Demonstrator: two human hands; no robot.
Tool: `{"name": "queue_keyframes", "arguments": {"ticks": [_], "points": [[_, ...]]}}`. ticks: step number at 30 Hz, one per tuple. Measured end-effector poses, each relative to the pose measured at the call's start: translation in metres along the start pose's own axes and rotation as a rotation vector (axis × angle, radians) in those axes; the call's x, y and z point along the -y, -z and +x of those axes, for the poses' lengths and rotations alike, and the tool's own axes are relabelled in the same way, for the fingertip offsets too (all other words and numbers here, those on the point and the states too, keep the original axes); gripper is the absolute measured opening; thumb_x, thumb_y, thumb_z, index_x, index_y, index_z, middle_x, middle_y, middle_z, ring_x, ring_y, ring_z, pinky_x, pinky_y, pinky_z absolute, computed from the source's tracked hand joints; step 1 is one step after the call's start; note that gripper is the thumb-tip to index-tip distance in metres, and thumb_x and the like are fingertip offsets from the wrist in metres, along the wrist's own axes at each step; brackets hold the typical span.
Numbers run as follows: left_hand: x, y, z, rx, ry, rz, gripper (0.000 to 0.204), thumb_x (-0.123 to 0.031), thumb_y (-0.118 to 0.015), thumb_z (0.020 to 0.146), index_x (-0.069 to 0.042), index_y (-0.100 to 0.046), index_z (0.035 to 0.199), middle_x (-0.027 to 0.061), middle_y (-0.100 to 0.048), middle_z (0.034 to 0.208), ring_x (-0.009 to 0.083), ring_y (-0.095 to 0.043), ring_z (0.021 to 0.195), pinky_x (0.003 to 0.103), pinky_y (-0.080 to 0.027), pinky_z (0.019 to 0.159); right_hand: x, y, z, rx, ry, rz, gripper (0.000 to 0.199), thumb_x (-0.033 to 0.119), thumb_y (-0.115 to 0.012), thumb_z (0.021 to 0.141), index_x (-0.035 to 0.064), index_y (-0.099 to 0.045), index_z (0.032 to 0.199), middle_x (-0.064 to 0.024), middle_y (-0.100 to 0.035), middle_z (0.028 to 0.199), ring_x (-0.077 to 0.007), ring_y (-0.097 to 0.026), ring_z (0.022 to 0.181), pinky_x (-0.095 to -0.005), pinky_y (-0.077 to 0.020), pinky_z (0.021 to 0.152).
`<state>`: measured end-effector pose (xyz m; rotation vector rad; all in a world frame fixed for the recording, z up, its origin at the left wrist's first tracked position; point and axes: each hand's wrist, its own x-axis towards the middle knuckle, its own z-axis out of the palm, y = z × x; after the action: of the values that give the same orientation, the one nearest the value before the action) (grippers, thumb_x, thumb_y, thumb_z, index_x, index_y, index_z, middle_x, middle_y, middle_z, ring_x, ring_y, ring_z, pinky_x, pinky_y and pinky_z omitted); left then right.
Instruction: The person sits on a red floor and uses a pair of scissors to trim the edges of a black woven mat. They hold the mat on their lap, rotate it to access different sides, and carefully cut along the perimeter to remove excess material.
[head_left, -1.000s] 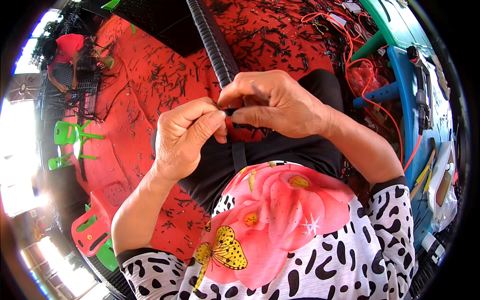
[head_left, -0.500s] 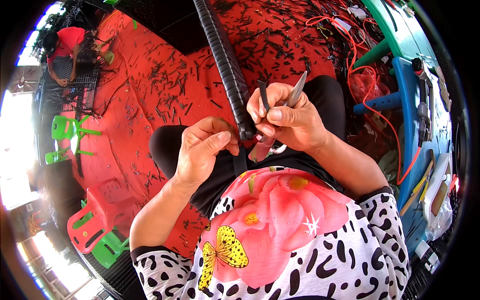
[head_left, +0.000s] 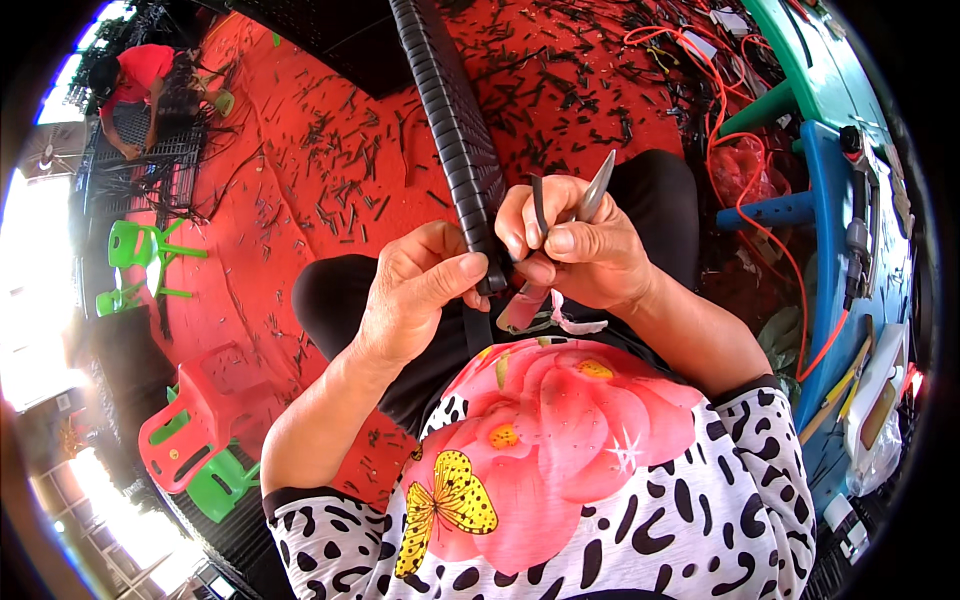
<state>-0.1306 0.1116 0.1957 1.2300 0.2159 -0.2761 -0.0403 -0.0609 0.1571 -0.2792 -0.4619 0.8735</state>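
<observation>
A long bar wrapped in flat black plastic strip (head_left: 455, 110) runs from the top of the view down to my lap. My left hand (head_left: 415, 295) is closed at its near end, thumb and fingers pinching the edge; what lies under the fingertips is partly hidden. Just to the right of that end, my right hand (head_left: 585, 245) is closed, with a loose black strip (head_left: 540, 205) pinched between thumb and fingers. A pointed grey metal tool (head_left: 597, 188) also sticks up from this hand, its handle hidden. Pink cloth (head_left: 522, 308) shows below the hands.
Black strip scraps (head_left: 345, 165) litter the red floor. A red plastic chair (head_left: 195, 420) and green chairs (head_left: 140, 245) stand left. Far left, another person (head_left: 140, 85) bends over black woven work. A blue table (head_left: 825, 250) and an orange cord (head_left: 765, 230) are at right.
My left hand has moved slightly right, onto the near end of the bar. My right hand has drawn a little closer to it, still holding the strip and tool.
</observation>
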Motion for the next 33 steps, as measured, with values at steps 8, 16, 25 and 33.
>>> {"name": "queue_keyframes", "arguments": {"ticks": [8, 16, 25, 33], "points": [[-0.001, -0.010, 0.003, -0.026, -0.030, -0.044, 0.020, -0.019, -0.063, 0.085, -0.001, -0.053, 0.083, 0.0042, -0.058, 0.074, 0.0113, -0.057, 0.064, 0.026, -0.050, 0.061, 0.008, -0.003, 0.002, -0.033, -0.055, -0.139, 0.012, 0.016, -0.063, 0.084, 0.0049, -0.059, 0.087, -0.0100, -0.054, 0.084, -0.0091, -0.045, 0.057, -0.0204, -0.0395, 0.053], [0.012, -0.002, 0.003, 0.023, -0.109, -0.146, 0.022, -0.020, -0.064, 0.084, -0.001, -0.053, 0.085, 0.0058, -0.059, 0.077, 0.0130, -0.057, 0.067, 0.027, -0.049, 0.065, 0.007, -0.001, 0.003, -0.036, -0.065, -0.059, 0.009, 0.012, -0.062, 0.085, 0.0052, -0.059, 0.087, -0.0102, -0.058, 0.082, -0.0100, -0.050, 0.059, -0.0199, -0.0330, 0.048], [0.011, 0.003, 0.002, 0.104, -0.143, -0.160, 0.028, -0.019, -0.069, 0.079, 0.001, -0.051, 0.089, 0.0084, -0.058, 0.082, 0.0150, -0.058, 0.073, 0.028, -0.049, 0.068, 0.005, 0.003, -0.001, -0.044, -0.076, 0.015, 0.007, 0.011, -0.063, 0.084, 0.0054, -0.059, 0.087, -0.0114, -0.059, 0.087, -0.0128, -0.053, 0.063, -0.0197, -0.0308, 0.045], [0.013, 0.005, -0.003, 0.103, -0.116, -0.161, 0.029, -0.018, -0.068, 0.078, 0.003, -0.051, 0.090, 0.0085, -0.057, 0.084, 0.0159, -0.058, 0.074, 0.028, -0.049, 0.071, 0.001, 0.009, -0.012, -0.001, -0.066, 0.122, 0.006, 0.011, -0.062, 0.084, 0.0065, -0.060, 0.087, -0.0125, -0.057, 0.093, -0.0160, -0.056, 0.069, -0.0194, -0.0314, 0.047]]}}
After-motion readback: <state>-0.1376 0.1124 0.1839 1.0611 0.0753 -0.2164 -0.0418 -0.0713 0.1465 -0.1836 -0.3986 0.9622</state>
